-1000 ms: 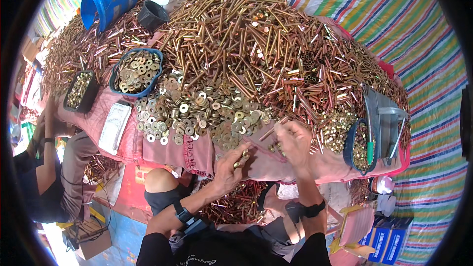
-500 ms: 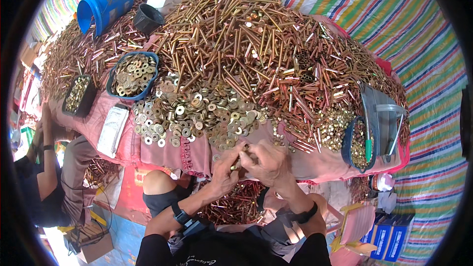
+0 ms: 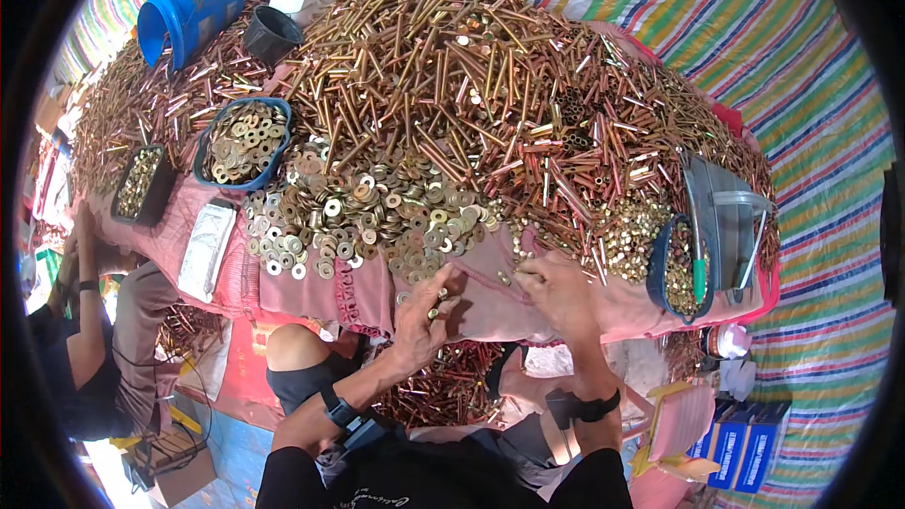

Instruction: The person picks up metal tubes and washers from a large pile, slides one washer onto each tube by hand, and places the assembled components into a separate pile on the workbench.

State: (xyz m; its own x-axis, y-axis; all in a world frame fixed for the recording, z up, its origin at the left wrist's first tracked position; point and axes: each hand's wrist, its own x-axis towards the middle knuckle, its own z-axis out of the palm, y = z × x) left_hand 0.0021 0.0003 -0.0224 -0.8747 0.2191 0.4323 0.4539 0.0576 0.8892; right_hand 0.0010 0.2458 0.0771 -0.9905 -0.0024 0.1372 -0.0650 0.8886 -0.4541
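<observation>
My left hand [image 3: 422, 319] is closed, palm partly up, at the near edge of the pink cloth [image 3: 481, 297]. Brass-coloured ends of bolts [image 3: 433, 313] stick out between its fingers; their shafts are mostly hidden. To its right, my right hand [image 3: 558, 292] hovers low over the cloth with fingers bent and pinched together. A small gold nut [image 3: 504, 278] shows right at those fingertips; I cannot tell whether they grip it. Beyond the left hand spreads a pile of flat washers [image 3: 377, 217]. Loose gold nuts [image 3: 627, 236] are heaped farther right.
Long bolts [image 3: 415, 66] form a large mound behind. A blue basket of washers [image 3: 200, 155] and a dark tray of nuts [image 3: 168, 190] stand left; a blue basket of nuts [image 3: 657, 278] stands right, beside a grey plastic scoop [image 3: 726, 226]. Another person's arm [image 3: 90, 306] is at far left.
My hands have parted. The right hand has moved right to the loose nuts at the cloth's edge; the left has drawn slightly left, still closed on the bolts.
</observation>
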